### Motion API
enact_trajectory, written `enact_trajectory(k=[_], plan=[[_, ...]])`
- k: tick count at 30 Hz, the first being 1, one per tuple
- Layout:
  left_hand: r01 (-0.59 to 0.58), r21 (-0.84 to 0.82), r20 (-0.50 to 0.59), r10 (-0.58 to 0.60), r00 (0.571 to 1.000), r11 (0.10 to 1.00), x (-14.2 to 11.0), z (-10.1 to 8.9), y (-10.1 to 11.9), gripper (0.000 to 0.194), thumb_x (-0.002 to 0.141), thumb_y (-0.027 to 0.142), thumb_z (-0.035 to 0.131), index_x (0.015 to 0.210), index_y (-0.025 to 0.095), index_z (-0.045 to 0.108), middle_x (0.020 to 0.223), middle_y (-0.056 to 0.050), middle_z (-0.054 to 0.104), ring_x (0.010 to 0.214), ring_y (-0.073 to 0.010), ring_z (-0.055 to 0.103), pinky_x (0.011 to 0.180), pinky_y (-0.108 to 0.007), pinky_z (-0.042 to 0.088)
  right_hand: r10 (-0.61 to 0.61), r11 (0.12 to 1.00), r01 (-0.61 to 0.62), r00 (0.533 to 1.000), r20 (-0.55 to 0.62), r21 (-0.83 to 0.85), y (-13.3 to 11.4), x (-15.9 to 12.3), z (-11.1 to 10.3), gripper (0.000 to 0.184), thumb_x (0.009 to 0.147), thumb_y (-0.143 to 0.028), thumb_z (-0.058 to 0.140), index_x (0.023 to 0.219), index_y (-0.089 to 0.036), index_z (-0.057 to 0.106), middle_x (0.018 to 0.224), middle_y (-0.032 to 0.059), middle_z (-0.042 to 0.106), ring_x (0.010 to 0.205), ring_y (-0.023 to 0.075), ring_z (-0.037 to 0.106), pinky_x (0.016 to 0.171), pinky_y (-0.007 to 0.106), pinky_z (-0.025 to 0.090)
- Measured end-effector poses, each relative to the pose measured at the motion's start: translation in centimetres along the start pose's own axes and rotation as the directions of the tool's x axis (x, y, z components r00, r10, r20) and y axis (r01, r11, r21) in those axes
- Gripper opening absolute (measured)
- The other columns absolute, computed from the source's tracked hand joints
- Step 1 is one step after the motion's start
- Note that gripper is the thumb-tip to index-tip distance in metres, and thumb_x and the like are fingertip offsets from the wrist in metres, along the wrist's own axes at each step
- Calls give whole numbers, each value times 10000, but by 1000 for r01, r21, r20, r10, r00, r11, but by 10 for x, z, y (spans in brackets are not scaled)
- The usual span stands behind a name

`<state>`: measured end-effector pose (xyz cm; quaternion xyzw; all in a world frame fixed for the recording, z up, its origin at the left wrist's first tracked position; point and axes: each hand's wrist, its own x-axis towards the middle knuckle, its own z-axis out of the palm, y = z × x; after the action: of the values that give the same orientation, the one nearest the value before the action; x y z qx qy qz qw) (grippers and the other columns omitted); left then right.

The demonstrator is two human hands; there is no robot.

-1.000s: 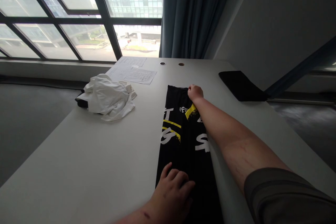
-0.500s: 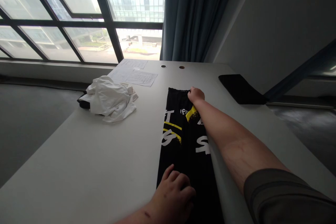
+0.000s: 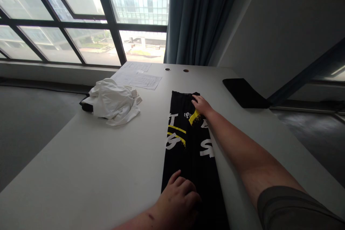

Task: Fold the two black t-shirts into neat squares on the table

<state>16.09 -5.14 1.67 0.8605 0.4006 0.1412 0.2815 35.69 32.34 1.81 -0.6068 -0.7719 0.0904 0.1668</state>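
Observation:
A black printed garment (image 3: 185, 165) lies on the white table in a long, narrow folded strip, with white lettering and yellow marks. Its kind is unclear from this fold. Near its far right corner, my right hand (image 3: 202, 105) lies palm down on the cloth with fingers stretched out, gripping nothing. My left hand (image 3: 179, 199) rests lower down on the same garment. Its fingers are loosely bent and slightly apart, the tips partly lost in shadow against the black cloth. The garment's near end runs out of view at the bottom.
On the left of the white table (image 3: 107, 161) is a crumpled heap of white cloth (image 3: 114, 100) with something black under it. Written papers (image 3: 145, 80) lie at the far left. A flat black item (image 3: 246, 93) sits at the right edge. Windows and a blue curtain (image 3: 199, 18) stand behind.
My right hand has let go of the garment's far right corner and moved slightly nearer, its fingers now extended over the cloth. My left hand has barely moved.

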Motion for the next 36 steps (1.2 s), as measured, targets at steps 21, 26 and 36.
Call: enact_trajectory(k=[21,26,36], plan=[[250,382,-376,-97,921,890,0,29,-21,579,950,288,543,1513,157,513,1607,-137,488,1498,-329,427,1241,-582,342,-288,946,309,940,184,-97,-52,-320,12,685,1040,-420,482,1654,-160,325,1724,161,197,1601,313,199,1289,550,207],[270,387,-350,-130,928,882,0,27,-19,567,994,320,492,1540,167,503,1635,-110,454,1522,-306,400,1264,-558,315,-301,949,313,933,197,-30,-47,-346,4,705,1031,-403,487,1659,-144,301,1718,144,231,1597,298,221,1289,548,234],[220,401,-273,-114,955,889,-8,24,-21,584,982,285,508,1555,177,480,1648,-111,432,1537,-311,374,1259,-567,315,-368,927,372,887,279,38,-55,-354,-10,700,1013,-375,530,1651,-172,328,1713,144,244,1598,332,199,1285,609,187]])
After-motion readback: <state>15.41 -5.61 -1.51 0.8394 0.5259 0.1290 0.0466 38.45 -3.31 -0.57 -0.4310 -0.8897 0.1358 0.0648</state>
